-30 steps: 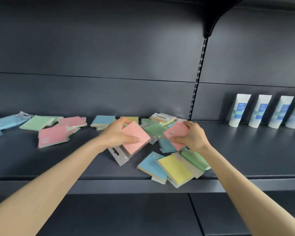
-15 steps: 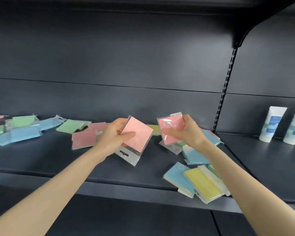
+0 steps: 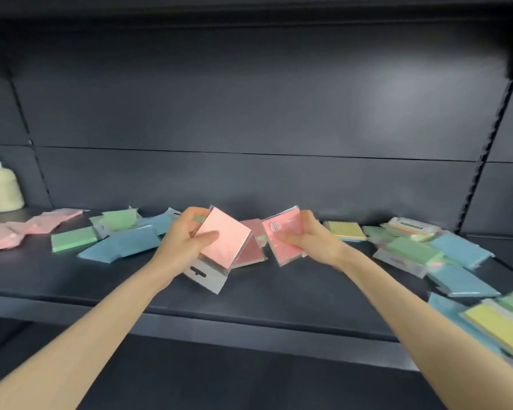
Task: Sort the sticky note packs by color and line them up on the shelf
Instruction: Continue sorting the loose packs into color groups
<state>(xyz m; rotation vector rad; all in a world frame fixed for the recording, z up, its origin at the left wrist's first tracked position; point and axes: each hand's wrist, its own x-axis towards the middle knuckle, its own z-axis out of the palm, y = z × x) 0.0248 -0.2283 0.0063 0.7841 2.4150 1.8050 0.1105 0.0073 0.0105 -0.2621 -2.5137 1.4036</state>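
My left hand (image 3: 184,236) grips a pink sticky note pack (image 3: 224,239) in clear wrap, its grey hang tab pointing down. My right hand (image 3: 307,236) grips a second pink pack (image 3: 282,232) just to the right. Both packs are held above the dark shelf (image 3: 249,294). A third pink pack (image 3: 252,250) lies on the shelf between and behind them. Pink packs (image 3: 27,226) lie at the far left, then green packs (image 3: 74,238) and blue packs (image 3: 125,244). A mixed heap of blue, green and yellow packs (image 3: 444,250) lies to the right.
Pale yellow bottles (image 3: 0,187) stand at the far left back of the shelf. A slotted upright (image 3: 483,161) runs down the back panel on the right. More blue, yellow and green packs (image 3: 498,324) overhang the shelf's front edge at the lower right.
Both hands lifted their pink packs off the heap and carried them left along the shelf. The view has swung left, bringing the pink row and yellow bottles in and the white tubes out.
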